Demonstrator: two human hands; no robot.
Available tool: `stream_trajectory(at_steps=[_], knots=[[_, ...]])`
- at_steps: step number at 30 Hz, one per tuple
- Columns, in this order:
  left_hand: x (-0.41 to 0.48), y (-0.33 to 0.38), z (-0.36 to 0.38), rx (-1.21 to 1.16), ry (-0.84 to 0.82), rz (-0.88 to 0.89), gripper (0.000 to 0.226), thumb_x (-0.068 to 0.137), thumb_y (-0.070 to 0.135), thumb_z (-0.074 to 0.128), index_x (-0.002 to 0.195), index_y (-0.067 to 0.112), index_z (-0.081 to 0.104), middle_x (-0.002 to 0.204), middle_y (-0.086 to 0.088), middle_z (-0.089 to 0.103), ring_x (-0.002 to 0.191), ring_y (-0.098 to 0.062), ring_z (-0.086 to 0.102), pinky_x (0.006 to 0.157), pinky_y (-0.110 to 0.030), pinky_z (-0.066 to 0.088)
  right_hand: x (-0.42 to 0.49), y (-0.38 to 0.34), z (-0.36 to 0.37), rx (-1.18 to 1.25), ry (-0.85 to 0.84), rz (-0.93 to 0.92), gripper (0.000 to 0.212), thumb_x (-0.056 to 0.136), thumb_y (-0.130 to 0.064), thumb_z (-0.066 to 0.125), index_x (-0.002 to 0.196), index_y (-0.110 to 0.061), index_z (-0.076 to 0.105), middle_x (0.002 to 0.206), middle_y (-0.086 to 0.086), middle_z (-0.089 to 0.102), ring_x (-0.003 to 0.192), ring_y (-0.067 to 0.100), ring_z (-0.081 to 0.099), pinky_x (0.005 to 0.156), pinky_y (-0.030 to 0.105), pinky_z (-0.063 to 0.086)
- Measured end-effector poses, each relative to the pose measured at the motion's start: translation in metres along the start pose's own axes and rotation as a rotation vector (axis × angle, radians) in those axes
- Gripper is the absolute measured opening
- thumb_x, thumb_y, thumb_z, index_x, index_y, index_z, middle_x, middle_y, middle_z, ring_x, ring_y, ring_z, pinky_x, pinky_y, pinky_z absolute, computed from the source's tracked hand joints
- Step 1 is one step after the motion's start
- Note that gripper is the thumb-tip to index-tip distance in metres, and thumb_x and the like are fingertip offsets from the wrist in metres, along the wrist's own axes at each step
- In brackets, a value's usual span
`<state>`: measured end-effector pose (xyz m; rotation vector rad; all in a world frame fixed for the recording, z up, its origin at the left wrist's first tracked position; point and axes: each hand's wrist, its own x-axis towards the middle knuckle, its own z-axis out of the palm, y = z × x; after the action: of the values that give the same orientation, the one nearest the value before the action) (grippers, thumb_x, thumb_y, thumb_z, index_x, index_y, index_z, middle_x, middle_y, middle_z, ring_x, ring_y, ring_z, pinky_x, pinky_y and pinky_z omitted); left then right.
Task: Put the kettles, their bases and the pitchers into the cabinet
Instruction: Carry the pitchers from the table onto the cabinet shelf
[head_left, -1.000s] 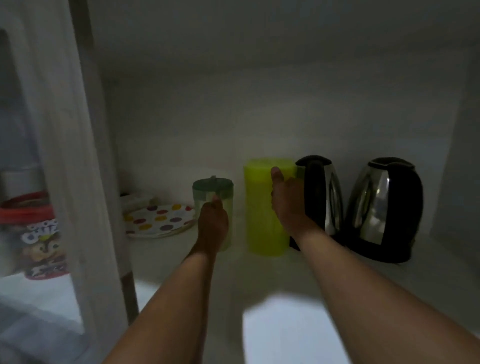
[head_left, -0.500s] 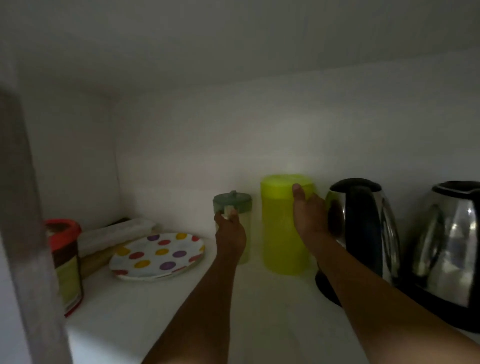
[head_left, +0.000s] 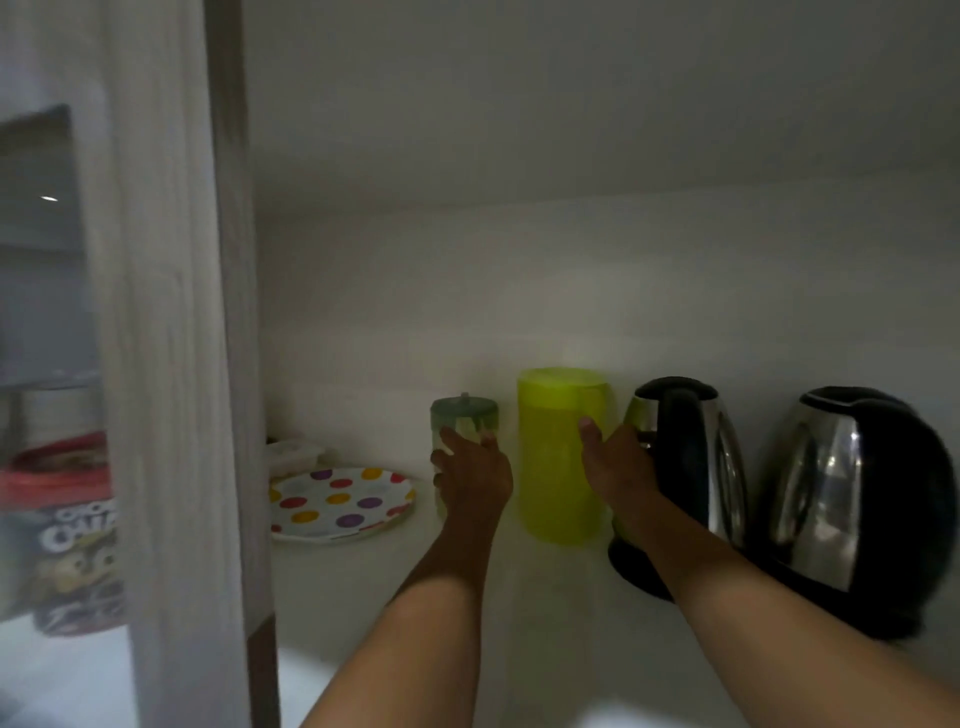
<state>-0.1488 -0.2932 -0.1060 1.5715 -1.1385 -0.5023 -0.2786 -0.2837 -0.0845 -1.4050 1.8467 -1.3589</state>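
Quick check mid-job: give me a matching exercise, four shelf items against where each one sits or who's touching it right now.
Things:
1. small green-lidded pitcher
2. yellow-green pitcher
3. right-hand kettle
4. polka-dot plate

Places:
A. far right, no hand on it
B. left hand on it
C. flat on the shelf, left of the pitchers
D. right hand against its side

Pairs: 1-B, 2-D, 3-A, 4-C
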Motion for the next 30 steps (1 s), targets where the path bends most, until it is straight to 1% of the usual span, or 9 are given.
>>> stream_trajectory(at_steps=[2,5,6,9,14,17,21,27,30], knots=[[-0.019,0.006,-0.009,0.043,-0.034,0.034,0.063,0.102,0.035,0.038,0.152,0.004,0.016,0.149,-0.028,0.032,0.133,-0.046,0.040,0.110,-0.048,0.033,-0.018,0.005,-0.008,-0.041,-0.017,-0.016,0.077,0.101,-0.053,0.037,0.152,0.002,0.021,0.155,0.026,0.032,0.138,0.042,0.040,0.110,0.047,0.037],[-0.060,0.013,-0.028,0.139,-0.045,0.087,0.063,0.102,0.037,0.037,0.153,0.006,0.015,0.154,-0.022,0.027,0.136,-0.044,0.035,0.111,-0.047,0.029,-0.053,0.013,-0.026,-0.071,-0.031,-0.074,0.085,0.088,-0.077,0.029,0.127,-0.003,0.047,0.114,0.025,0.060,0.099,0.041,0.060,0.099,0.048,0.046],[-0.077,0.014,-0.036,0.198,-0.045,0.113,0.064,0.102,0.039,0.036,0.153,0.007,0.015,0.156,-0.020,0.024,0.138,-0.043,0.032,0.112,-0.047,0.027,-0.068,0.015,-0.034,-0.101,-0.039,-0.073,0.081,0.091,-0.072,0.030,0.127,-0.002,0.047,0.114,0.025,0.061,0.100,0.041,0.061,0.096,0.048,0.047],[-0.127,0.012,-0.063,0.402,-0.035,0.252,0.065,0.101,0.042,0.035,0.153,0.008,0.015,0.160,-0.018,0.015,0.144,-0.041,0.022,0.117,-0.049,0.021,-0.110,0.024,-0.056,-0.232,-0.001,-0.090,0.059,0.100,-0.053,0.036,0.139,-0.009,0.041,0.134,0.026,0.054,0.122,0.044,0.054,0.095,0.046,0.046],[-0.205,0.009,-0.123,0.522,0.029,0.460,0.058,0.100,0.038,0.039,0.146,0.004,0.028,0.151,-0.019,0.028,0.137,-0.041,0.031,0.112,-0.052,0.030,-0.199,0.028,-0.092,-0.310,0.046,-0.100,0.049,0.098,-0.051,0.041,0.136,-0.020,0.048,0.138,0.023,0.046,0.131,0.042,0.043,0.105,0.051,0.037],[-0.241,0.008,-0.163,0.582,0.038,0.504,0.064,0.101,0.040,0.037,0.151,0.006,0.021,0.159,-0.018,0.020,0.146,-0.037,0.019,0.119,-0.050,0.019,-0.248,0.019,-0.100,-0.343,0.008,-0.134,0.048,0.099,-0.052,0.038,0.138,-0.024,0.045,0.144,0.022,0.039,0.133,0.042,0.038,0.106,0.053,0.034],[-0.276,0.004,-0.234,0.569,0.102,0.500,0.065,0.102,0.041,0.032,0.155,0.009,0.014,0.164,-0.013,0.009,0.152,-0.030,0.005,0.123,-0.046,0.006,-0.312,-0.015,-0.094,-0.340,-0.038,-0.236,0.047,0.101,-0.050,0.037,0.141,-0.027,0.044,0.143,0.021,0.040,0.132,0.042,0.039,0.104,0.051,0.036],[-0.309,-0.036,-0.368,0.637,0.229,0.384,0.065,0.101,0.041,0.033,0.155,0.009,0.016,0.164,-0.013,0.011,0.151,-0.031,0.008,0.122,-0.047,0.007,-0.418,-0.070,-0.040,-0.292,-0.177,-0.346,0.047,0.100,-0.052,0.035,0.140,-0.029,0.044,0.145,0.018,0.040,0.132,0.041,0.040,0.107,0.054,0.033],[-0.333,-0.071,-0.461,0.692,0.311,0.316,0.062,0.101,0.042,0.034,0.152,0.010,0.021,0.162,-0.013,0.017,0.150,-0.032,0.014,0.121,-0.049,0.011,-0.490,-0.103,0.007,-0.249,-0.282,-0.382,0.046,0.098,-0.053,0.037,0.137,-0.030,0.047,0.145,0.019,0.040,0.132,0.042,0.040,0.108,0.054,0.032]])
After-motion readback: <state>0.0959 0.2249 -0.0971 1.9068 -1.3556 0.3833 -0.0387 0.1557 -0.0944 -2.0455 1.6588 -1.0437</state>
